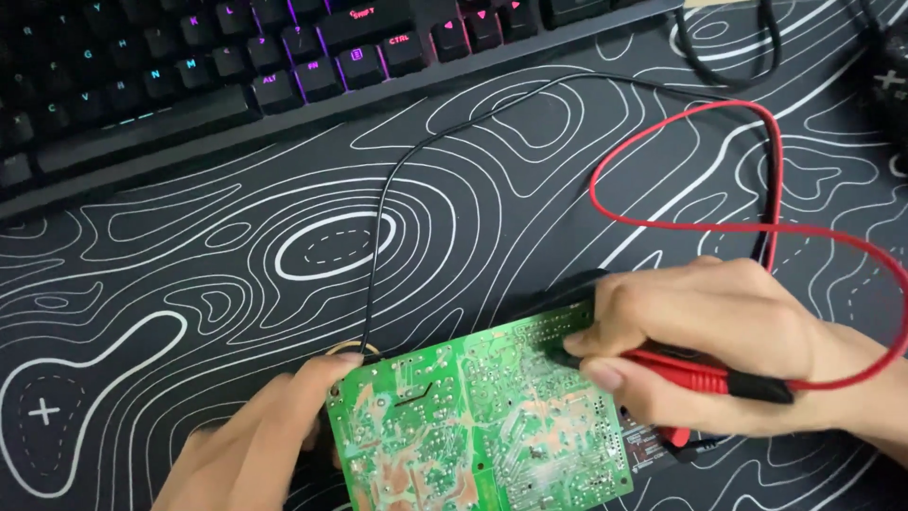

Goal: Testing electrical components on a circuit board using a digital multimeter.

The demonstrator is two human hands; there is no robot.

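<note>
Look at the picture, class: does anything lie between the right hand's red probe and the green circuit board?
Nothing visible does. The right hand grips the red probe, and its tip end reaches the top of the green circuit board under the fingers, so the exact contact is hidden. The left hand touches the board's left corner, away from the probe.

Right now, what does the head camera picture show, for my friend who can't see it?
The right hand presses a red test probe onto a green circuit board, solder side up, while the left hand steadies its corner. Red and black wires loop over a black desk mat with white lines, below a backlit keyboard.
</note>
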